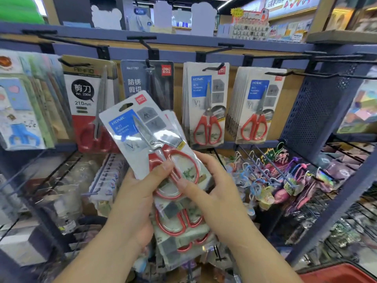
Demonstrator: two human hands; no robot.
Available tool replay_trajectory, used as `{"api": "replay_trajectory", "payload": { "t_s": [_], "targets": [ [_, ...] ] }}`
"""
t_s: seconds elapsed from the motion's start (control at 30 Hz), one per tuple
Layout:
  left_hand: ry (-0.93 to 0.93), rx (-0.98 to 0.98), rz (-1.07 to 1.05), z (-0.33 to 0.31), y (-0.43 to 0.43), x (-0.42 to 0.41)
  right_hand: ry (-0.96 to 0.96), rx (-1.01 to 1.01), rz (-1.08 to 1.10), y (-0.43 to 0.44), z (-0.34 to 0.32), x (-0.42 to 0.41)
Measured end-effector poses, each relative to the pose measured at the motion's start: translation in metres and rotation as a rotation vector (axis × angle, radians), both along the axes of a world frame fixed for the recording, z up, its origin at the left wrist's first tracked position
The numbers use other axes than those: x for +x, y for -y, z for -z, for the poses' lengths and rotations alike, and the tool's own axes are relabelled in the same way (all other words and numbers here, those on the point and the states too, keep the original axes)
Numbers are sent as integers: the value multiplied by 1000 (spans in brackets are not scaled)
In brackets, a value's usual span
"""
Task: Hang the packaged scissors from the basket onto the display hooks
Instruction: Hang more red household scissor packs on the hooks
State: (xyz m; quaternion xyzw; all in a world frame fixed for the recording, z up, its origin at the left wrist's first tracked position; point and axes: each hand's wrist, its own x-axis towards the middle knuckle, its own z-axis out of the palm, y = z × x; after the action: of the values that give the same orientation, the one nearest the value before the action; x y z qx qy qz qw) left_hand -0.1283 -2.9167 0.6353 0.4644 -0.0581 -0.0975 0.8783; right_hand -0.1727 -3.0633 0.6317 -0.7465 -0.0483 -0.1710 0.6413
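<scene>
left hand [134,201]: fingers curled round the stack of packs [179,223] from 7 o'clock, thumb across the front; probably serving as the carrier so the other hand can feed packs off it
right hand [210,193]: at 5 o'clock of the top pack [140,127]; thumb on the red handle area, fingers wrapped behind the right edge; looks like it is peeling this one off the stack
top pack: centre frame, tilted with its head toward 11 o'clock; hang hole [125,107] clear of both hands, likely kept free for threading
target: matching hung packs [206,111] at 2 o'clock on a display hook [214,67]; second hook [285,74] further toward 2 o'clock holds the same item
basket [338,272]: red rim only, 5 o'clock corner, cut off; contents not visible
unclear: pack count in the stack; fingertips behind the packs hidden; frame edges blurred
</scene>
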Motion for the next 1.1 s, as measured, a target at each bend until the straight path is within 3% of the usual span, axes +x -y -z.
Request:
{"api": "replay_trajectory", "payload": {
  "t_s": [0.27,0.43,0.63,0.83,1.1],
  "targets": [
    [36,-90,125,5,7,-3,-14,509,-9,12,1,1],
    [74,-29,125,9,11,-8,-30,652,42,21,3,4],
    [142,48,86,13,11,-10,-35,579,8,34,7,1],
    [218,238,104,15,3,-7,-192,153,-132,75,2,-8],
    [161,290,60,14,2,0,-68,247,-185,85,11,-20]
  ]
}}
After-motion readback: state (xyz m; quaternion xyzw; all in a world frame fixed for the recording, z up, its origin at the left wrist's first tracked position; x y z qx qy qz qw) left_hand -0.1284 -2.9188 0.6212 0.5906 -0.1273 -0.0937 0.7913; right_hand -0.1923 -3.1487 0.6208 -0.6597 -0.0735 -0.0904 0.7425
